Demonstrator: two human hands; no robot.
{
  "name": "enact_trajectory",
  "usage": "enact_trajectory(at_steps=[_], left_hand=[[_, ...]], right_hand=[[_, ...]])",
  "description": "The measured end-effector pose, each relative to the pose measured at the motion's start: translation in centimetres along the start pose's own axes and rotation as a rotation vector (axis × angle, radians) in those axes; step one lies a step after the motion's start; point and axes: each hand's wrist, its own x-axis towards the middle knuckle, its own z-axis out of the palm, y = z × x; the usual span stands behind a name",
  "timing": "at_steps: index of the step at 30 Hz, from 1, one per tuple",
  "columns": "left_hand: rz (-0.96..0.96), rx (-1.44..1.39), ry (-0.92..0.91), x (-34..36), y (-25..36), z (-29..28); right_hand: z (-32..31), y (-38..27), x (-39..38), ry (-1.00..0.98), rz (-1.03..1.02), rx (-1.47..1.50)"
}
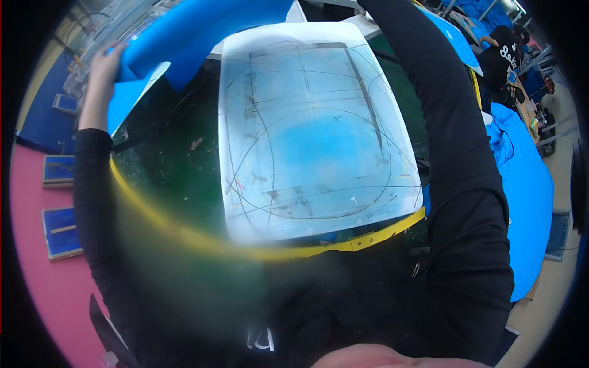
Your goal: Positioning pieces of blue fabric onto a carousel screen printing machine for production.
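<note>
At the far left, my left hand (103, 69) is closed on the edge of a sheet of blue fabric (196, 34), which stretches across the far side in a raised fold. My right arm (423, 80) reaches to the top edge of the view, and the right hand is out of sight there. Between my arms lies a white board (236, 202), its surface stained pale blue and marked with dark curved and straight lines. Another blue piece (126, 107) with a white edge sits just below my left hand.
A yellow rail (294, 252) curves along the near side of the board, in front of my body. More blue fabric (527, 202) hangs at the right. Blue framed panels (60, 233) stand at the left by the pink floor (37, 202). A person (500, 61) works at the far right.
</note>
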Motion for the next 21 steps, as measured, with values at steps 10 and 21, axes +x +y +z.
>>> enact_trajectory(at_steps=[10, 21], left_hand=[[-0.317, -0.294, -0.183, -16.3, -2.9, 17.6], [-0.461, -0.260, -0.379, -33.4, -7.7, 18.6]], right_hand=[[-22.5, 8.6, -11.1, 0.250, -0.014, -0.610], [-26.0, 14.0, -32.5, 0.245, 0.252, -0.514]])
